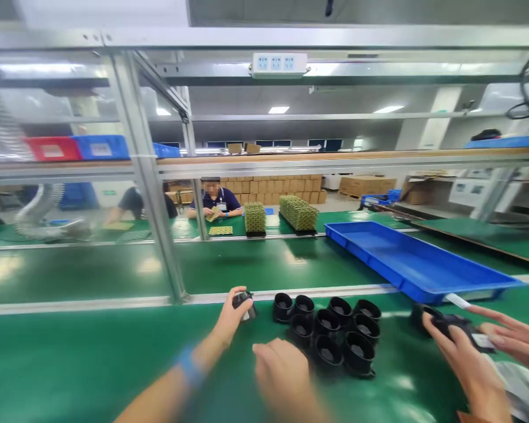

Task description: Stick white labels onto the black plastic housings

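My left hand (232,317) grips a small black cup-shaped plastic part (245,303) above the green bench, left of a cluster of similar parts. A pale patch shows on the lower side of that part. My right hand (284,370) is closer to me, blurred, with its fingers curled in; I see nothing held in it. Just beyond and to its right, several black round plastic cups (327,322) stand close together on the bench, open ends up. A blue band (190,365) circles my left wrist.
At the right, a co-worker's hands (471,358) hold a black part with a white label. A long blue tray (405,258) lies behind them. Metal uprights (147,176) and a shelf cross the bench. Another person (216,202) sits opposite, near stacked yellow-green pieces (297,212).
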Tool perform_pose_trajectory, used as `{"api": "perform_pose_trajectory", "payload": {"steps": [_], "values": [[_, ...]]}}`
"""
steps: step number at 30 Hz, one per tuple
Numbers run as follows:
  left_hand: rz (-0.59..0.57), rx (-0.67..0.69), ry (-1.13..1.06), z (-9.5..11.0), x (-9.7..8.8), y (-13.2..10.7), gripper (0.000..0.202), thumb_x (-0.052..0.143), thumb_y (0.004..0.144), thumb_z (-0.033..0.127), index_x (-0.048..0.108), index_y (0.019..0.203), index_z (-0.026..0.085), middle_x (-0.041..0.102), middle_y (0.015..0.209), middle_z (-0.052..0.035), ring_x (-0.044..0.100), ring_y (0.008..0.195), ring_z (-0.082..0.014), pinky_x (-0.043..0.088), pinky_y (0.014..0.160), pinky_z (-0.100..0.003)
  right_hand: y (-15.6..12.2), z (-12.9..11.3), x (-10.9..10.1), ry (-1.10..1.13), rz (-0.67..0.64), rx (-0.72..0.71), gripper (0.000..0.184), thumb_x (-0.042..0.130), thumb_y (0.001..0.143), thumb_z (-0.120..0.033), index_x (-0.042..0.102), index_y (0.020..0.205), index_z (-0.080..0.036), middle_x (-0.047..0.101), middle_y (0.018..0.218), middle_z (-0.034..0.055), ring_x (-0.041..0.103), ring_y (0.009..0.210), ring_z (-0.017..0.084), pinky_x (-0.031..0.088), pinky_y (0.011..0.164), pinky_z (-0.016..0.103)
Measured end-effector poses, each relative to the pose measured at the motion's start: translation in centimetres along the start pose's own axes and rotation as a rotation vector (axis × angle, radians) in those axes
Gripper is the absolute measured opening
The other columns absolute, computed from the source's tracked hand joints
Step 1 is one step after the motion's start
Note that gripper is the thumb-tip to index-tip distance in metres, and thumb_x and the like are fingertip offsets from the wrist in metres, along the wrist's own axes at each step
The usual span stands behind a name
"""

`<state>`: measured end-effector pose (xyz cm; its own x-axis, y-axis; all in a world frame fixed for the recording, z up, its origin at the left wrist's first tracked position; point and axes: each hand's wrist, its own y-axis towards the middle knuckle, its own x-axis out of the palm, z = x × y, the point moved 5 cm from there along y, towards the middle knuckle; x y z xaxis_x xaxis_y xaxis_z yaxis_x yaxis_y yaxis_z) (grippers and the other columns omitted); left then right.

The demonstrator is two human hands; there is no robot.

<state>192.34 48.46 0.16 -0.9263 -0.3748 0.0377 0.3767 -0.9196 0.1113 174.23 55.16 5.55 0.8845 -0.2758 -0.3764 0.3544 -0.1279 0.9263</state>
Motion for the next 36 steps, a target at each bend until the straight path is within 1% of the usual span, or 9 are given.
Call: {"api": "perform_pose_trajectory", "payload": {"steps": [3, 6, 8, 14, 21, 26, 29, 32, 36], "values": [[0.082, -0.094, -0.072, 0.9, -3.3, -6.1, 0.056, 0.06, 0.083, 0.06, 0.051, 0.123, 0.023, 0.062, 0.104, -0.0052, 0.059, 0.081, -0.0143, 0.049, 0.072, -0.028, -0.7, -2.3, 2.8, 0.141, -0.173, 0.093, 0.031, 0.055, 0.085, -0.015, 0.052, 0.115, -0.022, 0.064, 0.085, 0.0036, 0.064, 0.073, 0.018, 0.055, 0.059, 0.031], [0.112, -0.198, -0.336, 1.6, -4.9, -11.1, 0.052, 0.055, 0.088, 0.06, 0.058, 0.119, 0.018, 0.065, 0.11, -0.0086, 0.062, 0.098, -0.0171, 0.05, 0.09, -0.03, -2.3, -3.5, 5.7, 0.264, -0.344, 0.416, 0.065, 0.067, 0.079, -0.029, 0.04, 0.137, -0.024, 0.055, 0.123, 0.0108, 0.065, 0.1, 0.023, 0.062, 0.075, 0.036], [0.071, -0.206, -0.469, 2.0, -5.3, -12.7, 0.047, 0.058, 0.089, 0.054, 0.06, 0.119, 0.017, 0.066, 0.117, -0.0104, 0.061, 0.11, -0.0205, 0.046, 0.102, -0.034, -3.6, -4.0, 7.2, 0.308, -0.432, 0.602, 0.066, 0.067, 0.08, -0.035, 0.038, 0.139, -0.029, 0.046, 0.133, 0.0107, 0.064, 0.104, 0.024, 0.062, 0.076, 0.037], [-0.007, -0.159, -0.359, 1.3, -7.5, -13.5, 0.06, 0.072, 0.083, 0.04, 0.05, 0.137, 0.023, 0.054, 0.141, -0.0124, 0.054, 0.127, -0.0285, 0.042, 0.11, -0.045, -5.7, -3.8, 9.1, 0.495, -0.56, 0.819, 0.054, 0.063, 0.083, -0.038, 0.041, 0.131, -0.031, 0.054, 0.127, 0.0032, 0.06, 0.106, 0.019, 0.057, 0.083, 0.034], [-0.068, -0.095, -0.37, 0.7, -7.5, -13.6, 0.079, 0.08, 0.074, 0.027, 0.04, 0.142, 0.025, 0.049, 0.145, -0.0128, 0.051, 0.131, -0.028, 0.039, 0.114, -0.044, -5.9, -3.5, 8.7, 0.496, -0.642, 1.0, 0.054, 0.059, 0.085, -0.052, 0.042, 0.129, -0.027, 0.064, 0.105, 0.0009, 0.058, 0.068, 0.015, 0.052, 0.07, 0.034], [-0.01, -0.049, -0.269, 1.1, -7.1, -14.0, 0.083, 0.078, 0.071, 0.021, 0.036, 0.142, 0.025, 0.047, 0.142, -0.0124, 0.052, 0.13, -0.0282, 0.039, 0.114, -0.044, -5.8, -3.8, 9.0, 0.599, -0.648, 0.982, 0.057, 0.059, 0.085, -0.045, 0.041, 0.134, -0.023, 0.065, 0.118, 0.0087, 0.065, 0.076, 0.018, 0.057, 0.072, 0.034], [0.014, -0.04, -0.068, 1.4, -6.8, -14.6, 0.085, 0.074, 0.069, 0.014, 0.034, 0.144, 0.024, 0.047, 0.14, -0.0124, 0.05, 0.131, -0.0276, 0.037, 0.116, -0.044, -5.7, -3.8, 9.0, 0.639, -0.579, 0.902, 0.056, 0.061, 0.08, -0.033, 0.046, 0.132, -0.02, 0.065, 0.119, 0.0117, 0.068, 0.095, 0.024, 0.059, 0.083, 0.036], [0.006, 0.032, 0.11, 2.1, -6.4, -15.2, 0.07, 0.068, 0.072, 0.013, 0.045, 0.137, 0.026, 0.047, 0.138, -0.0094, 0.051, 0.129, -0.0248, 0.037, 0.116, -0.043, -6.1, -3.7, 9.1, 0.668, -0.517, 0.842, 0.055, 0.061, 0.075, -0.022, 0.049, 0.129, -0.021, 0.06, 0.127, 0.0114, 0.061, 0.115, 0.026, 0.054, 0.098, 0.039], [-0.011, 0.128, 0.2, 2.8, -6.0, -15.6, 0.063, 0.068, 0.07, 0.012, 0.052, 0.129, 0.027, 0.048, 0.132, -0.0068, 0.05, 0.127, -0.0234, 0.039, 0.115, -0.043, -6.8, -3.6, 9.1, 0.678, -0.469, 0.807, 0.057, 0.058, 0.073, -0.016, 0.045, 0.129, -0.024, 0.056, 0.131, 0.0076, 0.057, 0.121, 0.021, 0.049, 0.105, 0.037]]}}
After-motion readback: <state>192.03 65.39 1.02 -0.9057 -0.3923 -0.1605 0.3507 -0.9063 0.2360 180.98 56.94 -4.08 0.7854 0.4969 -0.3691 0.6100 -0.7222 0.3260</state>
